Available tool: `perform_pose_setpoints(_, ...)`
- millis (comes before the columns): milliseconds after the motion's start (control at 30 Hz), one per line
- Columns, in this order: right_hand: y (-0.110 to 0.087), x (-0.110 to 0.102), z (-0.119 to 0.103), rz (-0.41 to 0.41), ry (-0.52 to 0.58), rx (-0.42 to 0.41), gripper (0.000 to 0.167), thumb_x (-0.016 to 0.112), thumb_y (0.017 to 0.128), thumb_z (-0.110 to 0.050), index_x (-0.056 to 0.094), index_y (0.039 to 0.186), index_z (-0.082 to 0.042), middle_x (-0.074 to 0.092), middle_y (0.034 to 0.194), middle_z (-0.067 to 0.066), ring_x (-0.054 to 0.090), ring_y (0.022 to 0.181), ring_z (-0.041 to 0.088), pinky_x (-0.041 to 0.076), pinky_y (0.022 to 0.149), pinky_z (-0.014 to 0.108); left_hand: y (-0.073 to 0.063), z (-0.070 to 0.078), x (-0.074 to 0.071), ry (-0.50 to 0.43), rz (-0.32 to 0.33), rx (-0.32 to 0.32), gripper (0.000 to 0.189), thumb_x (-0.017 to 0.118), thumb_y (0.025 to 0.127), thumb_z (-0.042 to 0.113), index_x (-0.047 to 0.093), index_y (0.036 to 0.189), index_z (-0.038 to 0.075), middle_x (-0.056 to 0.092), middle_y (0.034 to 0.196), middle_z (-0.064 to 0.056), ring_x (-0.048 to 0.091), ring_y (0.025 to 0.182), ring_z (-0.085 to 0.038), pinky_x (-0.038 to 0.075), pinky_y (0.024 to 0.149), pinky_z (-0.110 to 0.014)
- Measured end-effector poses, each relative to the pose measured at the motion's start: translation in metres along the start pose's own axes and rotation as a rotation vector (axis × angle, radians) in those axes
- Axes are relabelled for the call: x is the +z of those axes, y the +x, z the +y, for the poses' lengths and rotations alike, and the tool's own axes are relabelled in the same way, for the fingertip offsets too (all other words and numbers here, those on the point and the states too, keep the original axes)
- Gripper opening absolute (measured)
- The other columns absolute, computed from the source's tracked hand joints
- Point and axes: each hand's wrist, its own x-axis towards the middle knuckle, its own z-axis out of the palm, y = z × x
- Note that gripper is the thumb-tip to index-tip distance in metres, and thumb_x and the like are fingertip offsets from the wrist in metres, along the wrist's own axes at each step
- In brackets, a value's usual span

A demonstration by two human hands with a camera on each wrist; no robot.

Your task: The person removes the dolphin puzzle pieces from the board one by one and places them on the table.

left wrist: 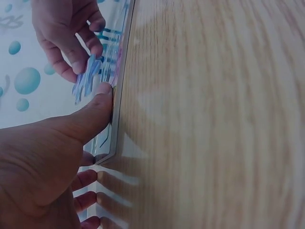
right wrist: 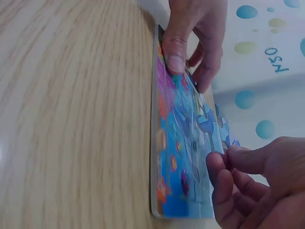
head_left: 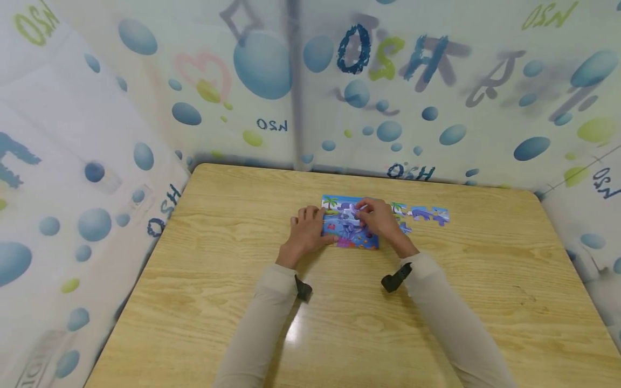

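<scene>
A flat jigsaw puzzle board point(head_left: 343, 241) with a colourful sea picture and a palm tree lies on the table. My left hand point(head_left: 306, 230) is at its left edge, the thumb point(left wrist: 97, 105) resting on the board and the other fingers spread beyond the edge. Above the picture, my right hand point(head_left: 380, 218) pinches a blue-purple puzzle piece point(right wrist: 225, 132) between thumb and fingers. That piece is tilted up from the board in both wrist views. A pale gap shows in the picture near the right fingertips, partly hidden by them.
Right of the board lie several loose puzzle pieces point(head_left: 421, 214), some partly behind the right hand. The wooden table point(head_left: 204, 242) meets a wall point(head_left: 330, 108) printed with bubbles and letters at the back. Each wrist wears a black strap camera point(head_left: 397, 277).
</scene>
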Motion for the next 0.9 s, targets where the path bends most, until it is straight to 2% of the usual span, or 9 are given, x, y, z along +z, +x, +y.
perform_pose_setpoints(267,-0.003,-0.015,0.014,0.036,0.003,0.049,0.015,0.057,0.101,-0.012,0.065,0.111,-0.005,0.067,0.091,0.014,0.062,0.071,0.021,0.047,0.060,0.026,-0.002,0.000,-0.001,-0.004,-0.004,-0.003,0.087,0.066,0.090,0.054,0.028,0.156,0.010,0.032,0.150,-0.014,0.024,0.139,-0.035,0.027,0.099,-0.047)
perform_pose_setpoints(433,-0.009,-0.029,0.023,0.052,0.001,0.062,0.016,0.056,0.101,-0.011,0.065,0.112,-0.005,0.067,0.095,0.016,0.064,0.074,0.023,0.046,0.056,0.027,0.000,0.001,-0.001,-0.009,0.005,0.006,0.087,0.066,0.090,0.054,0.029,0.155,0.011,0.032,0.149,-0.013,0.024,0.139,-0.034,0.027,0.099,-0.047)
perform_pose_setpoints(600,-0.013,-0.038,0.030,0.060,0.018,0.076,0.017,0.054,0.102,-0.009,0.064,0.114,-0.003,0.068,0.095,0.017,0.066,0.075,0.025,0.046,0.054,0.027,0.003,0.002,0.000,-0.010,0.012,0.009,0.087,0.066,0.089,0.055,0.029,0.155,0.011,0.032,0.148,-0.013,0.024,0.138,-0.034,0.027,0.099,-0.047)
perform_pose_setpoints(900,-0.017,-0.044,0.044,0.037,0.023,0.075,0.017,0.054,0.102,-0.010,0.064,0.113,-0.002,0.067,0.087,0.014,0.062,0.072,0.022,0.045,0.053,0.028,-0.003,0.000,-0.001,-0.029,0.018,0.000,0.087,0.067,0.090,0.053,0.030,0.156,0.011,0.033,0.149,-0.013,0.024,0.140,-0.035,0.027,0.100,-0.048)
